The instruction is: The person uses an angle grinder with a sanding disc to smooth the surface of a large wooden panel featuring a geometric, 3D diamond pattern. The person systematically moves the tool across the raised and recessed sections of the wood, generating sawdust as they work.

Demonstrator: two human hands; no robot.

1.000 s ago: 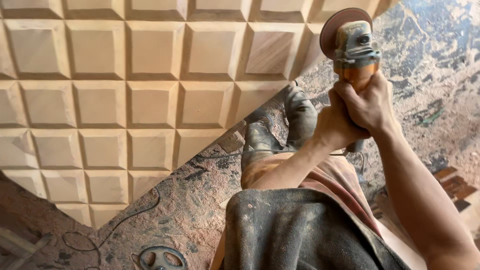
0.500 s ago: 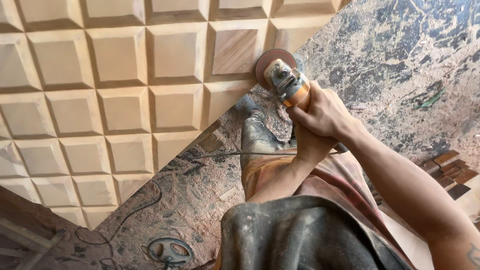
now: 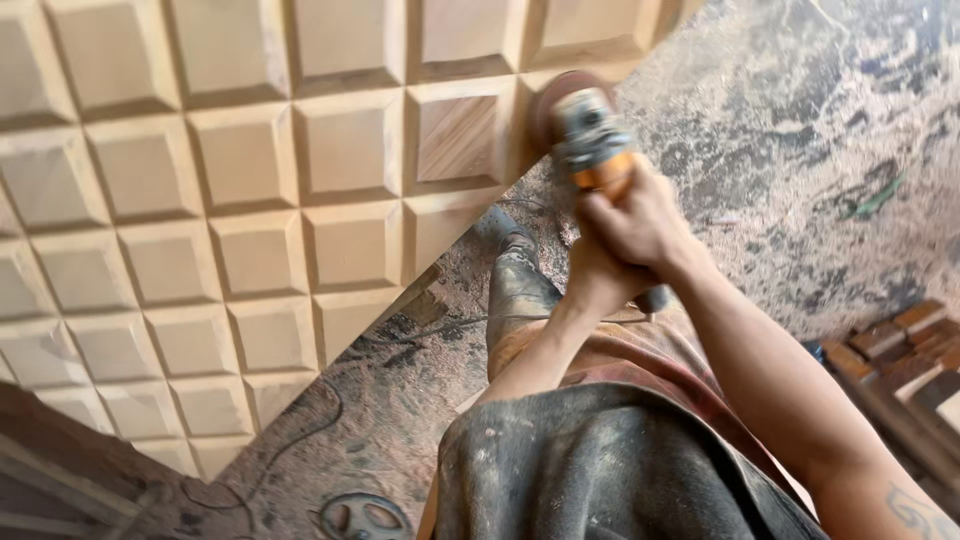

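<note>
Both my hands grip an orange and grey angle grinder (image 3: 592,138). My right hand (image 3: 640,215) wraps its body from above, and my left hand (image 3: 592,278) clasps it just below. The reddish sanding disc (image 3: 552,100) sits against the right edge of a large pale wooden panel (image 3: 250,200) carved with a grid of raised bevelled squares. The disc is next to a square with darker grain (image 3: 458,138). The picture is blurred around the tool.
My dusty boot (image 3: 515,285) stands on a sawdust-covered floor (image 3: 780,150) beside the panel's edge. A thin cable (image 3: 300,430) runs across the floor. A round metal wheel (image 3: 365,515) lies near the bottom. Short wooden blocks (image 3: 900,345) are stacked at the right.
The grinder came down from a raised position to the panel's right edge, then shifted slightly along that edge. Both hands kept their grip throughout.
</note>
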